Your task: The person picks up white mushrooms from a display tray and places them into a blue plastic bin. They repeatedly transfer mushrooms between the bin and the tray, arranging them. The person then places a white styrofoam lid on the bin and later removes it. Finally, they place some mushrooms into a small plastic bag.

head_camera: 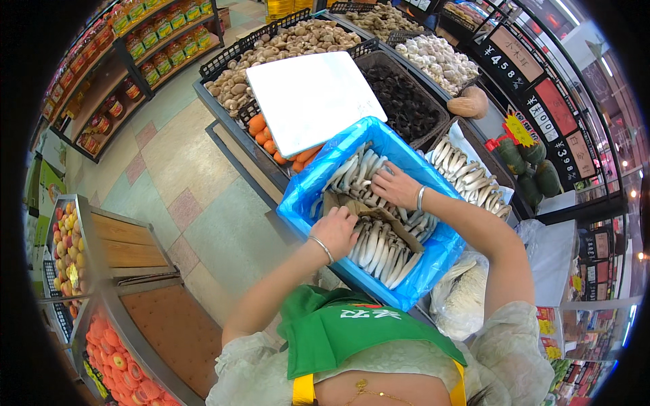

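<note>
Before me a deep box lined with blue plastic film [436, 259] holds long-stemmed mushrooms [383, 248] with pale stalks and grey-brown caps. A creased sheet of brown paper [393, 223] lies between the front and back layers of mushrooms. My left hand [335, 231] is at the paper's left end, fingers curled over it; whether they pinch it is hidden. My right hand [398, 187] rests on the back layer, its bent fingertips among the stalks; its grip cannot be seen. A white foam lid [315, 101] lies tilted beyond the box, over carrots [264, 134] and crate edges.
Crates of brown mushrooms [299, 43], dark wood-ear fungus [401, 96] and garlic [436, 58] stand beyond. More long-stemmed mushrooms [467, 172] lie right of the box, above bagged pale mushrooms [459, 299]. A squash [468, 102] sits farther back. Fruit stands [127, 243] flank the tiled floor [167, 167].
</note>
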Demonstrator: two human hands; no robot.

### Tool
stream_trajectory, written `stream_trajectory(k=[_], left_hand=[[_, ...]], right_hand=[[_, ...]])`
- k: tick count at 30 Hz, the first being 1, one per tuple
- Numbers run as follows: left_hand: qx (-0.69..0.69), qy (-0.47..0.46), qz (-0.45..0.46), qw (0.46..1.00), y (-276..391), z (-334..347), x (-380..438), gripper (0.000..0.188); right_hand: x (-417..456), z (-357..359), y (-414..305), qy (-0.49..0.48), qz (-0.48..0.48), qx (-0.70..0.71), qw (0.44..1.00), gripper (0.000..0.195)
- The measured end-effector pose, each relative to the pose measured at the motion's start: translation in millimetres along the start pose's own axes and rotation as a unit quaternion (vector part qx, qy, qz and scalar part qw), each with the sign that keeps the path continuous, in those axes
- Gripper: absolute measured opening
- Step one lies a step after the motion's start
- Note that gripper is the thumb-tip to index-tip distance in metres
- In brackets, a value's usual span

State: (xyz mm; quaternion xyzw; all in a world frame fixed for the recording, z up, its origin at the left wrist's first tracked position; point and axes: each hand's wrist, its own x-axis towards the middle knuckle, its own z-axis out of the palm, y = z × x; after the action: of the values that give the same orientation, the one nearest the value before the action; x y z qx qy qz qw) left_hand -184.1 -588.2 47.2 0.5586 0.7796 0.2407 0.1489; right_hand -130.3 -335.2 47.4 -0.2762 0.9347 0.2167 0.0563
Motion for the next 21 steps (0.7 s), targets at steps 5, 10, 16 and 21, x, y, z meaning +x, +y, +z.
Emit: stream_trajectory(k=[5,10,16,21], left_hand=[[-0.009,-0.011,-0.004,1.000,0,0,1,0.032],[-0.031,-0.004,-0.012,0.999,1,-3,2,0.030],[-0.062,0.112,-0.042,0.991,-8,-18,22,0.030],[0.035,0.010,-0.138,0.990,-22,-19,60,0.038]], right_hand=[[19,-27,11,-0.064,0.066,0.098,0.991,0.099],[31,-39,20,-0.125,0.082,0.096,0.984,0.119],[33,-41,22,-0.146,0.033,0.026,0.988,0.107],[26,-47,19,-0.112,0.065,0.136,0.982,0.092]])
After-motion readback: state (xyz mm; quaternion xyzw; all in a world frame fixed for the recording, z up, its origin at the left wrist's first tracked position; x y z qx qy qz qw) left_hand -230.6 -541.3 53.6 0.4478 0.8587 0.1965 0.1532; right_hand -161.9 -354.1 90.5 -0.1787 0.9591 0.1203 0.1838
